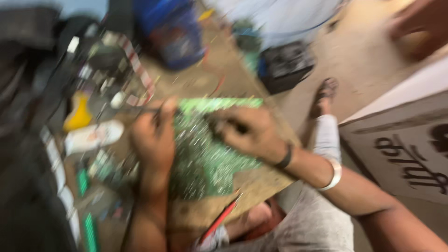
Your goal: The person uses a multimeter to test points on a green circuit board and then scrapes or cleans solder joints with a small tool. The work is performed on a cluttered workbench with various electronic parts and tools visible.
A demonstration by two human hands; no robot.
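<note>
Green circuit board (205,154) glints with shiny metal solder points, speckled and rough-looking. Under it, the surface (261,184) shows matt brown wood. Glossy white plastic bangle (334,175) on the wrist, grey cloth (312,228) below.

Head view, heavily motion-blurred. Green circuit board (205,154), solder side up, lies on a brown bench (261,184). Left hand (151,142) rests at the board's left edge, gripping a thin dark tool (156,111); tool type not resolvable. Right hand (247,130) sits on the board's upper right part, fingers curled over something dark; grip unclear. Dark band and white bangle (335,175) on the right wrist. Red wire (219,219) runs along the bench's near edge. Yellow object (78,114) and white bottle (93,136) lie left of the board. Blue container (172,32) beyond. Cardboard box (401,149) at right. A sandalled foot (325,93) stands on the floor.
</note>
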